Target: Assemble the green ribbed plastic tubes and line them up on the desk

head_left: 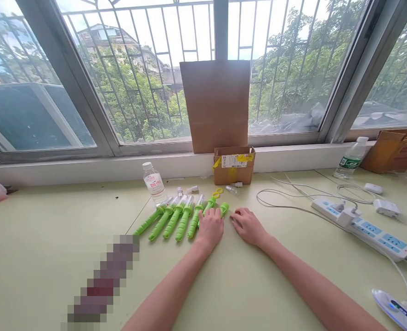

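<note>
In the head view, the rightmost green wand (224,209) lies on the desk (279,294) partly under the left hand (211,226), the nearer one; the right hand (249,225) rests just beside, fingers bunched. Whether either grip is closed on anything, I cannot tell. The wand's visible end points away and rightward, its long axis slanting.

Bright daylight through the windows (220,30)
</note>
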